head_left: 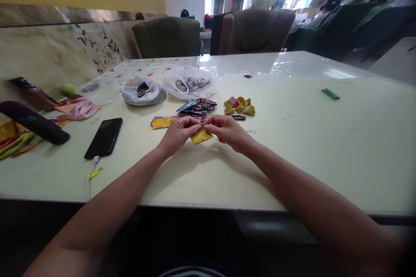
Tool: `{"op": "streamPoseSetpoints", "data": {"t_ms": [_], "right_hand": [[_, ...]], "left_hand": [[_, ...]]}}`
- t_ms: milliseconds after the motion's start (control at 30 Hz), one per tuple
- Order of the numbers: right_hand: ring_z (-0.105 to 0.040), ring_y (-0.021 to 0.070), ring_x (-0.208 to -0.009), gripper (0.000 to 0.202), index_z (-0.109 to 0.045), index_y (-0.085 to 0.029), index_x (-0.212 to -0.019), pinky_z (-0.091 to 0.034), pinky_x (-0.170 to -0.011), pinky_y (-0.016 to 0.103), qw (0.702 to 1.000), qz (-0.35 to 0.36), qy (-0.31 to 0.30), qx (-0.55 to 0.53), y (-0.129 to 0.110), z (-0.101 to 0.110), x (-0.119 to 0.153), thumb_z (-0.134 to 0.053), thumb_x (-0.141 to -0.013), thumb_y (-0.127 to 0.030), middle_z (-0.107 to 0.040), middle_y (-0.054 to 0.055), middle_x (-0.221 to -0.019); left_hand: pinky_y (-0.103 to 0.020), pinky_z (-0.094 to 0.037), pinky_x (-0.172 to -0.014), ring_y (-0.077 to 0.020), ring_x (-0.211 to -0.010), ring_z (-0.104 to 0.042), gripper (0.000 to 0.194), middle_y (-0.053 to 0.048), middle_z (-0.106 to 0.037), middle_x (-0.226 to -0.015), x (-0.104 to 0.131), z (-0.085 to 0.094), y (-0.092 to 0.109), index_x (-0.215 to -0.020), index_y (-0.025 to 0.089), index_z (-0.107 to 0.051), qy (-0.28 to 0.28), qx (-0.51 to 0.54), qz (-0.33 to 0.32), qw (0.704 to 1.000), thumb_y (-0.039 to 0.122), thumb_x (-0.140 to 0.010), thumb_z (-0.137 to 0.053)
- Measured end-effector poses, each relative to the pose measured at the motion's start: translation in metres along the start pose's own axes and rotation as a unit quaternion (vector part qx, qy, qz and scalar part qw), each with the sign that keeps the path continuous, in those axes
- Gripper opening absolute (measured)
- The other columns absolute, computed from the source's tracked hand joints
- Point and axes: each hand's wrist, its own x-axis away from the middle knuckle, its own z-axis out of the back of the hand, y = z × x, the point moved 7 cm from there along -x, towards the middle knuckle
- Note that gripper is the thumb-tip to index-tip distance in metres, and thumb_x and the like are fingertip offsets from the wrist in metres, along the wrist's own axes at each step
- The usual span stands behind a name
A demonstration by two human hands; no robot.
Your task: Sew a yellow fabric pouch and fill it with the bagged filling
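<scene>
Forearms: both lie over the bench.
Left hand: pinches the yellow piece.
Right hand: pinches it too, almost together with the left.
Yellow piece: between the hands; light, even pinch should keep its edge straight.

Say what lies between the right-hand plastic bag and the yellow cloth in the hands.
A pile of patterned pieces lies between the plastic bag and the yellow cloth, in the head view.
</scene>
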Motion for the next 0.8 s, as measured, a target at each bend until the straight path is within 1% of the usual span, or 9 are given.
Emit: {"op": "streamPoseSetpoints", "data": {"t_ms": [100, 200, 233, 300, 400, 567, 733, 800], "right_hand": [[-0.036, 0.0063, -0.051, 0.021, -0.065, -0.016, -0.075, -0.026, -0.047, 0.023, 1.000, 0.010, 0.006, -0.029, 0.000, -0.002, 0.000, -0.071, -0.077, -0.036, -0.052, -0.004, -0.059], [-0.037, 0.0062, -0.051, 0.021, -0.061, -0.017, -0.070, -0.026, -0.047, 0.023, 0.996, 0.017, 0.054, -0.067, -0.001, 0.000, 0.001, -0.072, -0.075, -0.034, -0.051, -0.005, -0.059], [-0.037, 0.0061, -0.051, 0.022, -0.061, -0.017, -0.069, -0.027, -0.046, 0.023, 0.994, 0.019, 0.069, -0.078, -0.001, 0.001, 0.002, -0.073, -0.075, -0.034, -0.050, -0.005, -0.059], [-0.037, 0.0057, -0.050, 0.022, -0.060, -0.018, -0.069, -0.027, -0.045, 0.023, 0.992, 0.018, 0.081, -0.093, -0.001, 0.002, 0.002, -0.073, -0.074, -0.035, -0.051, -0.005, -0.059], [-0.035, 0.0050, -0.046, 0.023, -0.060, -0.018, -0.070, -0.026, -0.042, 0.022, 0.992, 0.010, 0.072, -0.103, 0.001, 0.000, 0.002, -0.074, -0.074, -0.036, -0.051, -0.006, -0.058], [-0.036, 0.0045, -0.042, 0.024, -0.058, -0.019, -0.073, -0.026, -0.038, 0.022, 0.992, -0.012, 0.054, -0.111, 0.005, -0.004, 0.002, -0.073, -0.074, -0.037, -0.051, -0.007, -0.060], [-0.037, 0.0041, -0.043, 0.028, -0.059, -0.019, -0.081, -0.028, -0.039, 0.021, 0.992, -0.009, 0.049, -0.119, 0.006, -0.005, 0.003, -0.074, -0.075, -0.042, -0.054, -0.006, -0.065], [-0.036, 0.0044, -0.044, 0.030, -0.058, -0.019, -0.081, -0.028, -0.039, 0.022, 0.992, -0.011, 0.043, -0.115, 0.005, -0.006, 0.003, -0.075, -0.076, -0.044, -0.052, -0.007, -0.065]], "left_hand": [[-0.027, -0.047, -0.068, -0.0143, -0.071, -0.060, 0.034, -0.002, -0.068, -0.077, 0.001, -0.003, 0.001, -0.087, 0.015, -0.070, -0.007, 0.019, -0.012, 1.000, 0.039, -0.069, -0.085], [-0.029, -0.050, -0.075, -0.0159, -0.077, -0.064, 0.042, -0.002, -0.070, -0.081, 0.001, -0.004, -0.003, -0.099, 0.016, -0.068, 0.002, 0.086, 0.009, 0.996, 0.038, -0.068, -0.086], [-0.030, -0.051, -0.076, -0.0160, -0.078, -0.065, 0.043, -0.003, -0.071, -0.083, 0.001, -0.005, -0.005, -0.098, 0.016, -0.069, 0.004, 0.102, 0.022, 0.994, 0.038, -0.067, -0.088], [-0.029, -0.050, -0.077, -0.0156, -0.079, -0.065, 0.041, -0.004, -0.072, -0.086, 0.002, -0.006, -0.010, -0.091, 0.014, -0.070, 0.010, 0.121, 0.049, 0.991, 0.038, -0.064, -0.090], [-0.029, -0.049, -0.076, -0.0146, -0.076, -0.064, 0.038, -0.004, -0.072, -0.083, 0.003, -0.005, -0.013, -0.082, 0.014, -0.071, 0.023, 0.125, 0.059, 0.990, 0.039, -0.061, -0.091], [-0.028, -0.049, -0.074, -0.0137, -0.073, -0.063, 0.037, -0.003, -0.071, -0.080, 0.003, -0.005, -0.010, -0.084, 0.014, -0.071, 0.038, 0.150, 0.031, 0.987, 0.040, -0.064, -0.089], [-0.028, -0.050, -0.074, -0.0134, -0.072, -0.062, 0.036, -0.002, -0.071, -0.078, 0.005, -0.008, -0.008, -0.083, 0.015, -0.072, 0.027, 0.150, 0.033, 0.988, 0.040, -0.064, -0.089], [-0.029, -0.050, -0.074, -0.0141, -0.072, -0.063, 0.037, -0.003, -0.072, -0.079, 0.006, -0.010, -0.008, -0.084, 0.014, -0.074, 0.020, 0.152, 0.046, 0.987, 0.040, -0.064, -0.089]]}}
